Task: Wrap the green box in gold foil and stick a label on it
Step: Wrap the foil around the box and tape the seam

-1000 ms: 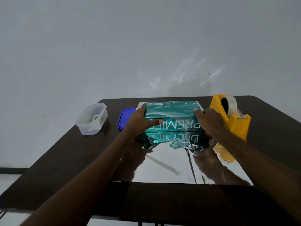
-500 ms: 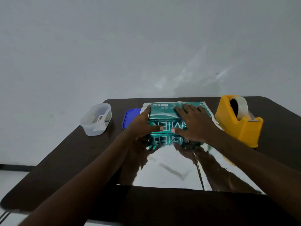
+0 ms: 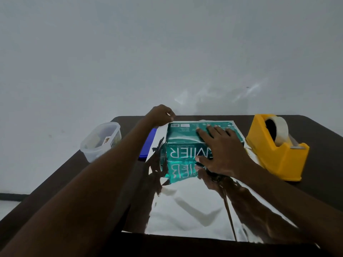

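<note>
Right hand [image 3: 221,151] grip spread flat on green box [image 3: 183,135], left hand [image 3: 161,115] grip curled, pinching foil [image 3: 185,206] far edge

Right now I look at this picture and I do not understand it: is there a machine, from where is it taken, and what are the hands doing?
There is no machine. A person works with two bare hands, and one camera on the person's head looks forward and down, so both arms enter from below.

A green box stands on a shiny foil sheet spread over a dark table; the foil mirrors the box and arms. The right hand lies flat on the box, fingers spread. The left hand is raised beyond the box's far left corner, fingers curled; whether it pinches the foil's edge, I cannot tell.

Left stands a clear plastic tub, beside it a blue lid. Right stands a yellow tape dispenser.
</note>
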A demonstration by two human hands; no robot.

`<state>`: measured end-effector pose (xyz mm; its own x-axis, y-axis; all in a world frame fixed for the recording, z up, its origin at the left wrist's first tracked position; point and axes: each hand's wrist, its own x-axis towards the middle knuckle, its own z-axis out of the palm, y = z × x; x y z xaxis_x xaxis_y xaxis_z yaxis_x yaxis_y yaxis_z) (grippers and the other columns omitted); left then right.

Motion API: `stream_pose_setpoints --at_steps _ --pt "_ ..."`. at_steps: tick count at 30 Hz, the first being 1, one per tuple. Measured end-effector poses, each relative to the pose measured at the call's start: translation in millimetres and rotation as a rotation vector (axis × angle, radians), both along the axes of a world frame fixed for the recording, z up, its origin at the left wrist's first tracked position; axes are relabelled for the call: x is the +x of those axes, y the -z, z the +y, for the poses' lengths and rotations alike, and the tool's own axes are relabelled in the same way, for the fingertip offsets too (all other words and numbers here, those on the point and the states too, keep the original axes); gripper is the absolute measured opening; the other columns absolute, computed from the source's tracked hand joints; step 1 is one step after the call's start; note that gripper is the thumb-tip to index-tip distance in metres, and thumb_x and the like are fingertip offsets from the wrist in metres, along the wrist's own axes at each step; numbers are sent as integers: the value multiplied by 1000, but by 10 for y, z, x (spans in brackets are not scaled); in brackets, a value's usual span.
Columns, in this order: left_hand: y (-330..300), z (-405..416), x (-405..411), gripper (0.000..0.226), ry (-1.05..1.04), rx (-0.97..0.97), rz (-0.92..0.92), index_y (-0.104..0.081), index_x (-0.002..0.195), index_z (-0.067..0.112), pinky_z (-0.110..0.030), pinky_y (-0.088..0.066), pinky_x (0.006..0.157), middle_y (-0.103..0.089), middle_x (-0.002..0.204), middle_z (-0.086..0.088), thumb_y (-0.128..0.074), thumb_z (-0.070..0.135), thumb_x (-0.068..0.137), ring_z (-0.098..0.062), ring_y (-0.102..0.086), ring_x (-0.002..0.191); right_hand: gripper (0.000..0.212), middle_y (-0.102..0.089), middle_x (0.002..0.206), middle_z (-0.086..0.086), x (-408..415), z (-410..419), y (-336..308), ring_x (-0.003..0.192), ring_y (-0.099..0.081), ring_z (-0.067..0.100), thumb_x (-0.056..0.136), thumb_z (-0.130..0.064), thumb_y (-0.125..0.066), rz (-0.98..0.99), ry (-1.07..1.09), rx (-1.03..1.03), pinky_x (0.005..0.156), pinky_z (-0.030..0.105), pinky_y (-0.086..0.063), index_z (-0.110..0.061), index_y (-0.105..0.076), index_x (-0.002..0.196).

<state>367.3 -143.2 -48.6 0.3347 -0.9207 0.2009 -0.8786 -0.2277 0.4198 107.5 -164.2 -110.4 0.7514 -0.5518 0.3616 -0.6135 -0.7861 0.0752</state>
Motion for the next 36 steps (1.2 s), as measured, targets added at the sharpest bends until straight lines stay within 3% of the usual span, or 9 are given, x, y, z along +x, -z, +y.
stream_pose_setpoints --at_steps 4,7,11,18,23,26,30,33,36 --pt "111 -316 102 34 -3 92 -9 -67 122 15 -23 -35 90 -63 129 -6 -66 27 90 -25 -55 122 93 -23 162 3 -2 5 2 148 -23 29 76 -75 -38 -3 5 18 121 52 -16 -34 -13 155" --pt "158 -484 175 36 -16 181 -86 -65 124 10 -31 -42 95 -62 129 -8 -57 32 97 -27 -55 122 91 -24 162 3 8 -20 34 148 -23 28 77 -75 -40 -21 4 19 121 52 -14 -35 -13 155" --pt "314 -595 265 34 -50 220 -150 -63 123 2 -34 -42 96 -62 127 -13 -59 20 94 -29 -57 117 88 -25 162 2 21 -28 64 148 -24 27 80 -74 -41 -41 9 9 122 51 -14 -36 -14 155" --pt "411 -688 373 22 -70 95 -122 -77 97 7 -35 -56 80 -74 93 -11 -75 18 78 -27 -68 89 87 -25 162 1 24 -33 63 148 -25 27 80 -75 -37 -39 12 5 122 51 -15 -36 -14 155" --pt "224 -543 244 11 -65 -136 55 -77 85 11 -20 -41 55 -69 74 -6 -73 14 76 -13 -58 66 84 -31 160 2 26 -31 73 145 -29 28 81 -74 -42 -61 4 4 121 51 -16 -36 -20 153" --pt "17 -397 224 6 18 -232 224 -73 77 16 -22 -45 62 -66 65 -2 -79 13 75 -8 -56 58 83 -29 160 2 22 -31 66 146 -27 27 82 -73 -40 -47 4 4 121 50 -15 -36 -17 153" --pt "-170 -142 142 23 140 -232 303 -70 94 0 -21 -48 74 -70 80 -9 -81 0 73 -5 -62 69 83 -29 160 3 19 -23 32 146 -27 29 83 -73 -43 -32 0 -3 120 51 -17 -35 -18 153" --pt "-212 57 78 39 193 -202 205 -71 108 7 -26 -50 76 -74 87 -16 -82 1 72 -13 -65 74 83 -32 158 4 11 -13 16 145 -28 29 83 -71 -44 -24 -2 -7 119 50 -19 -34 -20 153" --pt "-204 258 -7 41 180 -149 61 -74 111 21 -5 -43 67 -75 81 -2 -83 8 73 7 -63 66 84 -34 157 4 -5 10 0 144 -30 29 83 -70 -44 -10 6 -25 119 50 -20 -32 -21 154"
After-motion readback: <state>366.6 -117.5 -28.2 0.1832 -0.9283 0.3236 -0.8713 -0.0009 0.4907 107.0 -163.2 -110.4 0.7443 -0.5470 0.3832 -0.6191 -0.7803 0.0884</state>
